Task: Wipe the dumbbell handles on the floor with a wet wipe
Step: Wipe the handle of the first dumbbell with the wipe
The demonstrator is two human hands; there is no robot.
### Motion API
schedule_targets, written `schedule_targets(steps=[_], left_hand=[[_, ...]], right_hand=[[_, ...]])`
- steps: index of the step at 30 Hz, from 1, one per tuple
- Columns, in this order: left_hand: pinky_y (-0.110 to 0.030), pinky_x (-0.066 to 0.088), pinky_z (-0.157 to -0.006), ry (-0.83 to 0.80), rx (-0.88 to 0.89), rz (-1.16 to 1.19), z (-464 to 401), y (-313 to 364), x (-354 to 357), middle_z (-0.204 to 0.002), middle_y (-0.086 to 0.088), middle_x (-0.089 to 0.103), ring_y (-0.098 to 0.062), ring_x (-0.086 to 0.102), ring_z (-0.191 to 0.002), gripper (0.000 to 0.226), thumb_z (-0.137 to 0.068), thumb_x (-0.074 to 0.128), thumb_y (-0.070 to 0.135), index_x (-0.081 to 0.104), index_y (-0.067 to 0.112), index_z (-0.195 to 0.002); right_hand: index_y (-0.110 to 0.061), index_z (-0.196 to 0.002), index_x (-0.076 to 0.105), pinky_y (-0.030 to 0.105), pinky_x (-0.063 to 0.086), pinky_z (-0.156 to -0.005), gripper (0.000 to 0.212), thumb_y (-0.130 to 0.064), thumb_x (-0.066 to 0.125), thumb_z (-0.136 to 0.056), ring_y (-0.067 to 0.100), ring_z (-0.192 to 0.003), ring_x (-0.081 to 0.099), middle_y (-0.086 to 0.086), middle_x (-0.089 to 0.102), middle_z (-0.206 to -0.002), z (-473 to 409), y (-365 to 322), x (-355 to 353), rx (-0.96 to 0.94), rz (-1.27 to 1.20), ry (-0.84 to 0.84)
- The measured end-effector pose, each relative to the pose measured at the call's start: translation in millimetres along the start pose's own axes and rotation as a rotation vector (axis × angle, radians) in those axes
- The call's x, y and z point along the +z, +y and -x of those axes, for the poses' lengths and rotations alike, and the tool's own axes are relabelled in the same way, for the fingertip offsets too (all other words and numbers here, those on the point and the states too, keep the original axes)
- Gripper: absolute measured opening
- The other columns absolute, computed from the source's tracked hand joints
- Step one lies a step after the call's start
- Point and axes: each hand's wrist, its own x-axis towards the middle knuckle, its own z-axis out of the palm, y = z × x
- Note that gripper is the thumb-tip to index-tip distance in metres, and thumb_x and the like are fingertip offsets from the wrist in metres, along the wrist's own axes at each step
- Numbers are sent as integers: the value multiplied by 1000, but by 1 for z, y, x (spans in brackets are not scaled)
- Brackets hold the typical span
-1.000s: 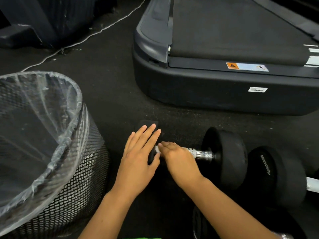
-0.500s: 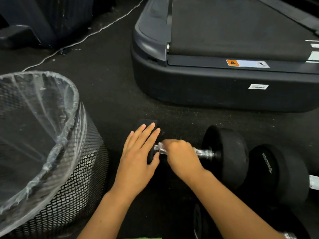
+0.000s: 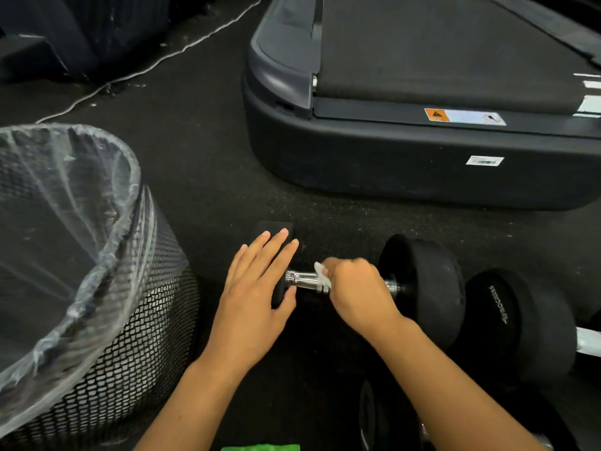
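Fingers of the left hand lie flat on the dumbbell to steady it, while the right hand clamps the wet wipe round its handle.

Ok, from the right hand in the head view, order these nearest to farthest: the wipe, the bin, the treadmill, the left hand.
1. Wipe: held in the right hand, on the handle.
2. Left hand: just to its left, flat on the dumbbell's end weight.
3. Treadmill: ahead, across open floor.
4. Bin: far left, beyond the left hand.
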Motion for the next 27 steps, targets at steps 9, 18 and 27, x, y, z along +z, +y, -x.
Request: schedule_targets(steps=[9,18,27], left_hand=[[-33,7,-116,2,-2,-4,-2,0,1,-150,9,28,-7,15,-140,66,-81,66,19,37,22,-140],[-33,7,-116,2,-5,-15,0,0,1,-149,9,29,-8,16,-140,67,-80,67,19,37,22,-140],[-33,8,-116,9,-1,-18,-2,0,1,-149,8,31,-9,17,-140,67,-79,68,18,39,21,-139]], right_hand=[[-15,-96,60,31,41,-69,16,-18,44,-94,24,-85,60,3,65,-91,8,0,-3,57,6,30],[-13,-100,60,35,47,-78,19,-17,43,-95,24,-88,60,5,64,-94,10,-3,1,68,23,37],[-14,-108,55,30,41,-78,24,-18,34,-98,24,-102,56,4,62,-107,13,-8,0,147,82,46]])
